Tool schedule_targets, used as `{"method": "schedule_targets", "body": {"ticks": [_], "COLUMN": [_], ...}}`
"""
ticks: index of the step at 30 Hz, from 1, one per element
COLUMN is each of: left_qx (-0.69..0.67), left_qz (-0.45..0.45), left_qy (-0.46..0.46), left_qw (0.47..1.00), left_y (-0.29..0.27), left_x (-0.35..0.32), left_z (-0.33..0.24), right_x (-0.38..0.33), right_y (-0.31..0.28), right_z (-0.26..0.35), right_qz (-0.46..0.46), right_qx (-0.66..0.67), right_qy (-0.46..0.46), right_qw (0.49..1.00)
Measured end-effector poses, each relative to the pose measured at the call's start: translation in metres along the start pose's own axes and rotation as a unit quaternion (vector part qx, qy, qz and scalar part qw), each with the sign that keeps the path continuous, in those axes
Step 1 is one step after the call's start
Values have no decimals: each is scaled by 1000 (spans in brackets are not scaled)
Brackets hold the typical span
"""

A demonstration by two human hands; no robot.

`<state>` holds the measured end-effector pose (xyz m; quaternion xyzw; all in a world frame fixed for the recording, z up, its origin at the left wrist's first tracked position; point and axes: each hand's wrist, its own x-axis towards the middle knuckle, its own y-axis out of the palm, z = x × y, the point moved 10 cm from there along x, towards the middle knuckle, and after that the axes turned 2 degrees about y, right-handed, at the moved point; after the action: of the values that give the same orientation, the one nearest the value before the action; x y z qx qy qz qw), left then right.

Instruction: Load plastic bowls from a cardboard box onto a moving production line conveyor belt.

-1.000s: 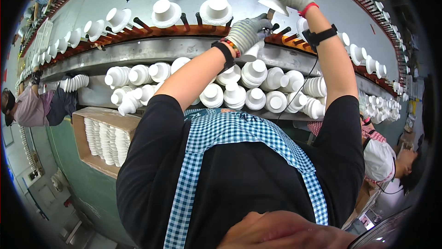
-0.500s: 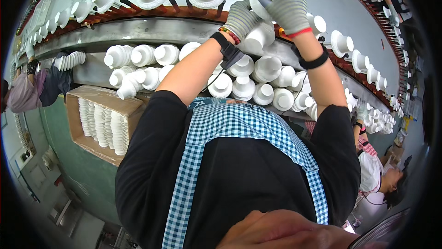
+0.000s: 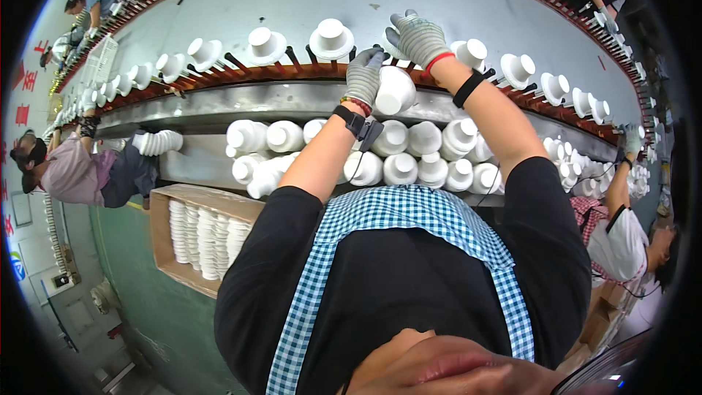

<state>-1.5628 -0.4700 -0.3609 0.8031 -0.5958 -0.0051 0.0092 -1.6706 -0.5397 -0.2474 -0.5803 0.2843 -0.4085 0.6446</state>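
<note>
While both gloved hands crowd the same stretch of rail (image 3: 256,74), head view gives two cups to track. Left hand (image 3: 363,77): fingers curled, looks to be grasping a white cup (image 3: 395,90) against its palm side, base turned toward camera, above the metal ledge (image 3: 219,100). Right hand (image 3: 418,40): fingers spread over a second white cup (image 3: 393,46), mostly hidden under the glove; can't tell whether it's pinched or only touched. That one sits just above the first, near the dark pegs (image 3: 291,54). Main risk, my read: brim of the second cup catching a peg or the left fingers if pulled at an angle, which could bend it or knock it loose. Second: left grip looks shallow, so a bump from the right hand could drop the first cup onto the stacked cups (image 3: 400,168) below. Third: thin cable (image 3: 356,168) hangs from the left wrist device (image 3: 369,134) right by those stacks; a quick pull back could snag it and tip some. Neighbouring capped pegs are close too, so a wide elbow or wrist swing could clip one.
</note>
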Motion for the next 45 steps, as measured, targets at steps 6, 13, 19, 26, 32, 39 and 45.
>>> {"method": "schedule_targets", "body": {"ticks": [6,13,19,26,32,39,45], "left_qx": [461,-310,-415,-317,25,-101,-95], "left_qz": [-11,113,251,360,420,184,-12], "left_qy": [226,-281,-423,-335,104,67,261], "left_qw": [858,901,765,811,901,975,961], "left_y": [-74,-4,112,194,231,178,106], "left_x": [-17,-75,-143,-175,-156,-144,-161], "left_z": [-79,-70,-69,-71,-57,-102,-194], "right_x": [-3,-139,-222,-285,-315,-265,-208], "right_y": [-44,-69,-54,-51,-63,-65,-113], "right_z": [58,99,-14,-79,-97,-69,-13], "right_qz": [-112,-171,-274,-300,-361,-340,-241], "right_qx": [21,259,589,569,581,750,780], "right_qy": [-48,-81,149,207,182,169,-8], "right_qw": [992,947,746,737,706,541,577]}}
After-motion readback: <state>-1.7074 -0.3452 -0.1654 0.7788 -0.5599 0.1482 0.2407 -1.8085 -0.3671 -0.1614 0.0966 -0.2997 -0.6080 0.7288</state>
